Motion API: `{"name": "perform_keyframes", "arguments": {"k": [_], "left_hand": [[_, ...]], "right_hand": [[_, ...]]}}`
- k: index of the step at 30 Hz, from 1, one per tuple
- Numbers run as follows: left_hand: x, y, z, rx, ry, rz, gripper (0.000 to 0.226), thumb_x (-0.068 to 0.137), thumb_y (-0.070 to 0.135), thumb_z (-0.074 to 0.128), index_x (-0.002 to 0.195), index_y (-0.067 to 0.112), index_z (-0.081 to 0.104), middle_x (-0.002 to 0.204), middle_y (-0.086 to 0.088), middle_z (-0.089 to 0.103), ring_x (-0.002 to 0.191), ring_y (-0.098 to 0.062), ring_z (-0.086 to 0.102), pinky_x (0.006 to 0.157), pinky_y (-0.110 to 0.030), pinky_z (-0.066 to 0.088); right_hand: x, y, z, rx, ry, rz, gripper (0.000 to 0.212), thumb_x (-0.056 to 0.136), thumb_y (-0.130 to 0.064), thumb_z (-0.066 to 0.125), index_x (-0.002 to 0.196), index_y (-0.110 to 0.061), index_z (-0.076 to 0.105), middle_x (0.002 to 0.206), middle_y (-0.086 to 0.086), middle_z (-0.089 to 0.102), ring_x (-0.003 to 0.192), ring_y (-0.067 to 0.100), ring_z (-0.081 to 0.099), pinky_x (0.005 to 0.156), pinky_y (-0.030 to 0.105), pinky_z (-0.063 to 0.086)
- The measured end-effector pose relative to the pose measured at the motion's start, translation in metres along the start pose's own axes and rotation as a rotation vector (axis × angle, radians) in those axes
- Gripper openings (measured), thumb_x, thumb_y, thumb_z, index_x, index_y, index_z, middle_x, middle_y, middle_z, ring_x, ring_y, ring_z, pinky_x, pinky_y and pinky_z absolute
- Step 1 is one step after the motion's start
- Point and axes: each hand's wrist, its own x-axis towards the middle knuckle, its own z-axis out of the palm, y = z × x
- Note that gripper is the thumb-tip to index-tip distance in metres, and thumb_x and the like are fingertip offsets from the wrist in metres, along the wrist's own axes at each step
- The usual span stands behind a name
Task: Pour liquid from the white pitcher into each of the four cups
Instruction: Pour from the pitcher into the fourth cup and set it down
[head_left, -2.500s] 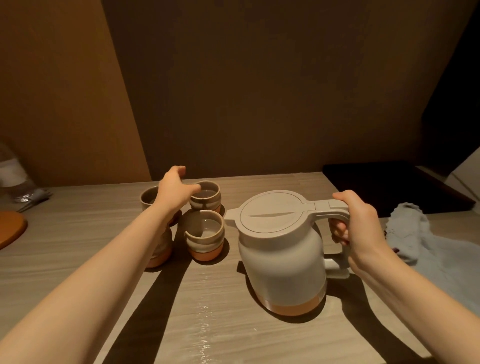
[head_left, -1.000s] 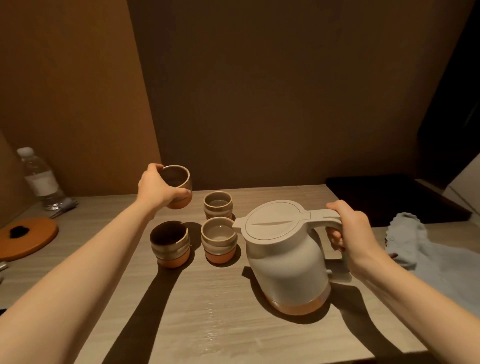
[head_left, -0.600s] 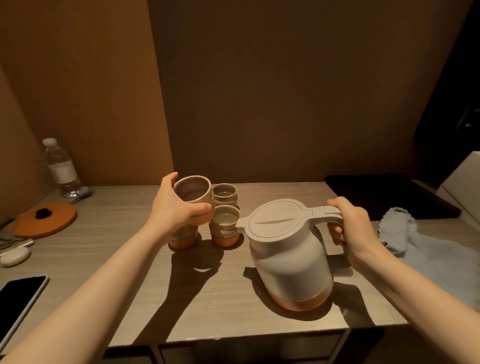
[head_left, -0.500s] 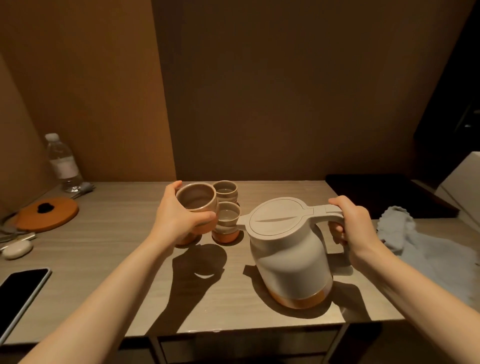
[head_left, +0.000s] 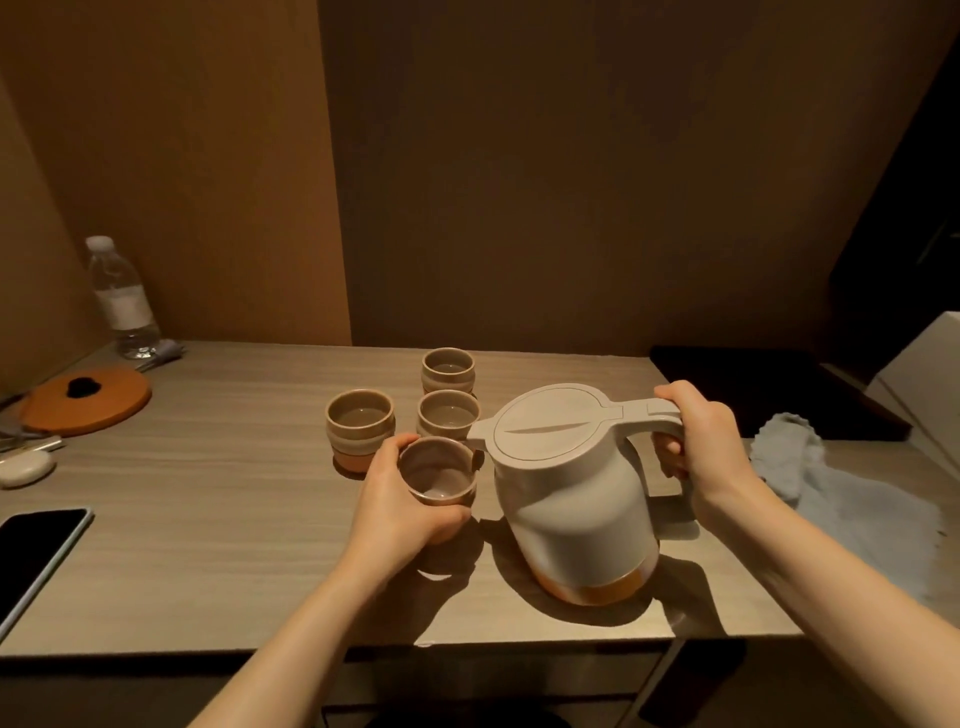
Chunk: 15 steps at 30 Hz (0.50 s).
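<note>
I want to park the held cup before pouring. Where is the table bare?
Bare: the wide stretch between the phone and left hand, and behind the cups toward the bottle. Crowded: around the pitcher, cloth alongside.

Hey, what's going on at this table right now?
A person is setting up to pour. The right hand grips the handle of the white lidded pitcher, which stands upright on the wooden table. The left hand holds one beige ceramic cup just under the spout. Three matching cups stand behind. Nothing is pouring yet.

Phone (head_left: 36, 556) cut by left edge
</note>
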Motion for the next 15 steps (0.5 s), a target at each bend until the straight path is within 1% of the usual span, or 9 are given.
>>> {"name": "perform_keyframes", "arguments": {"k": [5,8,11,13,15], "left_hand": [[0.0,-0.001,0.008,-0.038,-0.012,0.005,0.087,0.05,0.02,0.093,0.118,0.037,0.042,0.123,0.006,0.055,0.114,-0.011,0.051,0.09,-0.025,0.042],[-0.001,-0.001,0.008,-0.043,-0.001,0.025,0.089,0.051,0.019,0.093,0.121,0.037,0.041,0.125,0.007,0.054,0.116,-0.011,0.051,0.092,-0.024,0.041],[-0.002,-0.003,0.006,-0.041,0.018,0.037,0.094,0.052,0.019,0.093,0.129,0.034,0.041,0.122,0.011,0.053,0.116,-0.009,0.05,0.09,-0.02,0.04],[-0.002,-0.003,0.002,-0.043,0.014,0.021,0.101,0.053,0.02,0.092,0.138,0.029,0.038,0.121,0.013,0.051,0.117,-0.008,0.048,0.093,-0.024,0.041],[-0.002,-0.004,-0.002,-0.037,0.018,0.01,0.104,0.053,0.022,0.093,0.141,0.027,0.037,0.124,0.011,0.052,0.118,-0.009,0.048,0.097,-0.028,0.043]], "right_hand": [[0.004,-0.005,0.005,-0.021,-0.011,-0.01,0.046,0.094,-0.032,0.046,0.053,-0.011,0.049,0.042,0.0,0.037,0.046,0.012,0.034,0.053,0.031,0.029],[0.005,-0.008,0.008,-0.026,-0.023,-0.017,0.047,0.094,-0.032,0.046,0.051,-0.012,0.048,0.043,0.001,0.037,0.046,0.013,0.033,0.053,0.032,0.029],[0.006,-0.012,0.013,-0.058,-0.03,-0.025,0.047,0.094,-0.032,0.046,0.052,-0.012,0.048,0.046,0.002,0.038,0.048,0.014,0.034,0.054,0.032,0.028],[0.006,-0.015,0.017,-0.072,-0.033,-0.043,0.046,0.093,-0.032,0.047,0.052,-0.012,0.048,0.048,0.004,0.039,0.048,0.013,0.034,0.053,0.031,0.028],[0.006,-0.019,0.021,-0.084,-0.045,-0.068,0.046,0.092,-0.031,0.048,0.05,-0.012,0.048,0.047,0.003,0.04,0.046,0.012,0.034,0.052,0.031,0.029]]}}
